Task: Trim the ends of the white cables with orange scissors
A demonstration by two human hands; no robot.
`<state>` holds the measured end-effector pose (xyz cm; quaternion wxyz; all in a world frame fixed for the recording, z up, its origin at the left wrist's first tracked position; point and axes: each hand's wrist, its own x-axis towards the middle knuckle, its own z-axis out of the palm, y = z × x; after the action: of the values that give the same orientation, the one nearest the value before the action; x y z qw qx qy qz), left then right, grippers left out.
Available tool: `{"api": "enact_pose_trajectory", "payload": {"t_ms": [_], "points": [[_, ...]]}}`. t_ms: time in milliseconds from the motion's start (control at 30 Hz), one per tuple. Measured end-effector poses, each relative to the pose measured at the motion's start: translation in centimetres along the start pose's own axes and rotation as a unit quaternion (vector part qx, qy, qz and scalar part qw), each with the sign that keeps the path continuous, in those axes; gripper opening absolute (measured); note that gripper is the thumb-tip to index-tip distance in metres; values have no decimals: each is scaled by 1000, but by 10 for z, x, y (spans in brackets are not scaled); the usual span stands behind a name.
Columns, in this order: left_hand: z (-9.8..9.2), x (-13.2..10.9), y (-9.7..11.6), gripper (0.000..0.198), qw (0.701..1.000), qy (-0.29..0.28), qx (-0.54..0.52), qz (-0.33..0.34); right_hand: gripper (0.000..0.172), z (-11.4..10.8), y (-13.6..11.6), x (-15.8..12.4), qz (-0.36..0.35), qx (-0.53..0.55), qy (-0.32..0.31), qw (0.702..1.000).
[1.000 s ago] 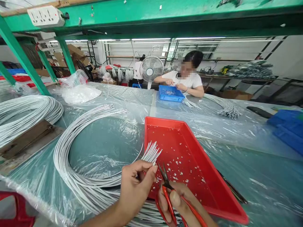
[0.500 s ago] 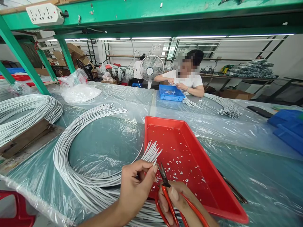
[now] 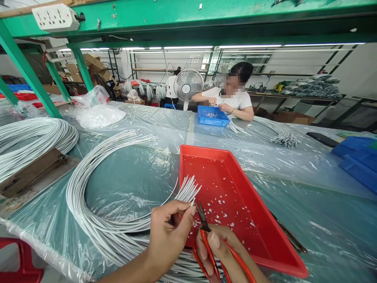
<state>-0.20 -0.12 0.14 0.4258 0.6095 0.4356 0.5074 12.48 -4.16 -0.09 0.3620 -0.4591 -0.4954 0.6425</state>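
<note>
My left hand point(image 3: 169, 234) pinches the end of a thin white cable point(image 3: 192, 204) between thumb and forefinger, just over the near left rim of a red tray point(image 3: 265, 236). My right hand point(image 3: 219, 251) grips red-handled snips point(image 3: 207, 239), with the dark blades pointing up beside the cable tip. A fanned bunch of white cable ends point(image 3: 188, 188) lies over the tray's left edge. A big looped bundle of white cables point(image 3: 88, 204) curves across the plastic-covered table to my left. White snipped bits point(image 3: 224, 208) are scattered over the tray floor.
A second cable coil point(image 3: 32, 137) and a wooden board point(image 3: 32, 173) lie far left. Across the table a person in a white shirt point(image 3: 232, 98) works over a blue tray point(image 3: 212, 116) beside a fan point(image 3: 187, 85). Blue trays point(image 3: 357, 157) sit at the right; a bag of white parts point(image 3: 98, 114) sits behind.
The snips have shifted slightly left and closer to the cable tip. My left hand has stayed almost still.
</note>
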Motion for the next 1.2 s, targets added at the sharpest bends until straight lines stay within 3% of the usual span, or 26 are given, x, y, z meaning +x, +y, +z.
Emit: {"api": "enact_pose_trajectory", "payload": {"t_ms": [100, 233, 300, 467, 567, 1200], "points": [[1, 0, 1, 21, 1000, -3, 6, -3, 52, -4, 0, 6, -63, -24, 15, 998], [2, -1, 1, 23, 1000, -12, 15, 3, 53, -24, -8, 10, -154, 1, 124, 980], [2, -2, 1, 22, 1000, -8, 13, 4, 49, -31, -15, 9, -152, -10, 151, 977], [1, -1, 1, 20, 1000, -3, 7, -2, 48, -20, -17, 2, -60, -38, 31, 997], [1, -1, 1, 20, 1000, 1, 10, 0, 51, -10, -9, 1, -19, -30, -6, 999], [1, -2, -1, 17, 999, 17, 40, 32, 50, -4, -1, -3, 31, 15, -6, 999]]}}
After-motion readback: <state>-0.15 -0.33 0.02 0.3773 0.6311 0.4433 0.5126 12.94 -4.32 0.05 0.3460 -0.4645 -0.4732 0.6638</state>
